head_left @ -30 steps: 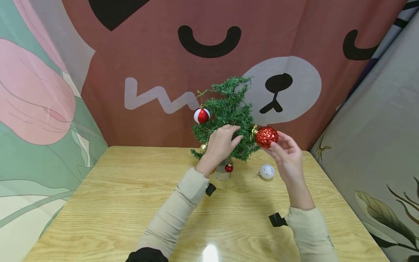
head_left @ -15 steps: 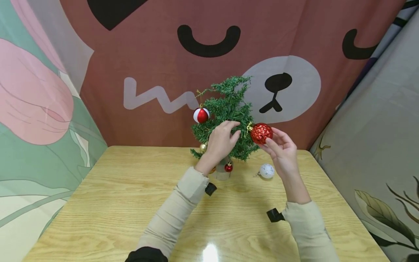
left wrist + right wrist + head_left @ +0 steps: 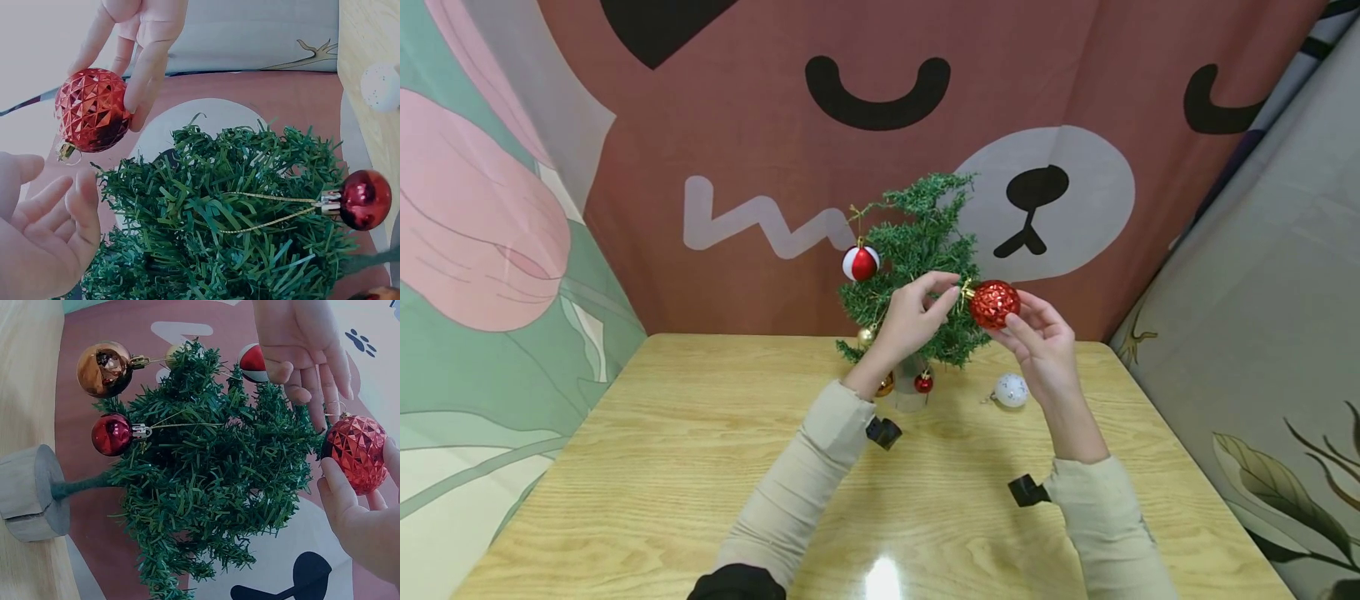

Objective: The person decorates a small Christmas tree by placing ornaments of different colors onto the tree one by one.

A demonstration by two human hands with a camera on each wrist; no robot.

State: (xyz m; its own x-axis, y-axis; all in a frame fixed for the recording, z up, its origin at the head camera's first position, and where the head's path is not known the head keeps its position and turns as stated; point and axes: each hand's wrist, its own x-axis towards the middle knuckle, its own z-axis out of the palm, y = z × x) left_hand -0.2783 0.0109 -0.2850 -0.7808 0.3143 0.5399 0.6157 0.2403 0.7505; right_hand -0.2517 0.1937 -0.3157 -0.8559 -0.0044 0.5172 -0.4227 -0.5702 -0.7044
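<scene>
A faceted red bauble (image 3: pixel 995 305) with a gold cap is pinched between the thumb and fingers of my right hand (image 3: pixel 1047 346). Beside its cap is my left hand (image 3: pixel 912 317), the thumb and forefinger close to the gold hanging loop. In the left wrist view a small gap shows between those loosely bent fingers and the loop (image 3: pixel 72 159). Behind both hands stands a small green artificial Christmas tree (image 3: pixel 928 237). From its branches hang a red-and-white bauble (image 3: pixel 861 264), a small red bauble (image 3: pixel 923 382), a copper bauble (image 3: pixel 105 369) and a gold bauble (image 3: pixel 866 337).
A white speckled bauble (image 3: pixel 1011 390) lies on the wooden table (image 3: pixel 700 450), right of the tree. The tree's round wooden base (image 3: pixel 37 492) rests on the tabletop. A printed bear curtain (image 3: pixel 760 150) hangs behind, with patterned cloths at both sides.
My right hand has brought the red bauble left and slightly up, towards the tree. My left hand has shifted a little right and up, its thumb and forefinger drawing closer together.
</scene>
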